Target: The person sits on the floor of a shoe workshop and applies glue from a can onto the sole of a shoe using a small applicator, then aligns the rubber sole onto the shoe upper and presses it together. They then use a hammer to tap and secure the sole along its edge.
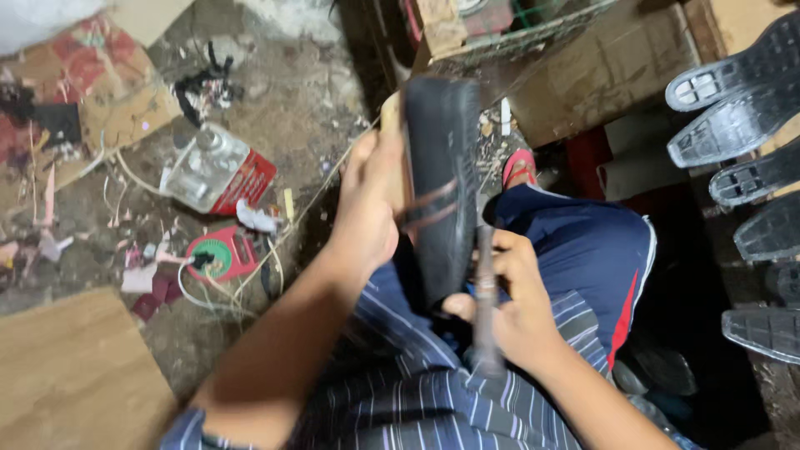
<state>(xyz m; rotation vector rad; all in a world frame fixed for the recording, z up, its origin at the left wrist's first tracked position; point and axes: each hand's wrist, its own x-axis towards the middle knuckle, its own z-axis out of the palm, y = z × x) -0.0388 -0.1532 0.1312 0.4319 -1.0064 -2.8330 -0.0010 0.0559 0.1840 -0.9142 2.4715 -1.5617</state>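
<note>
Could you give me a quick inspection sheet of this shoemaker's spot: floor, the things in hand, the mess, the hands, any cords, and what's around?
Surface: dirty concrete floor strewn with scraps.
Job's things: black shoe stood on end over the lap; thin tool beside it.
Clutter: red tin under a clear container, red and green round gadget, paper scraps, cardboard sheet.
Hands: left hand grips the shoe's side; right hand is closed on the tool.
Cables: pale cords or strings trail across the floor.
Surroundings: row of black shoe soles at right, wooden crate ahead.
</note>
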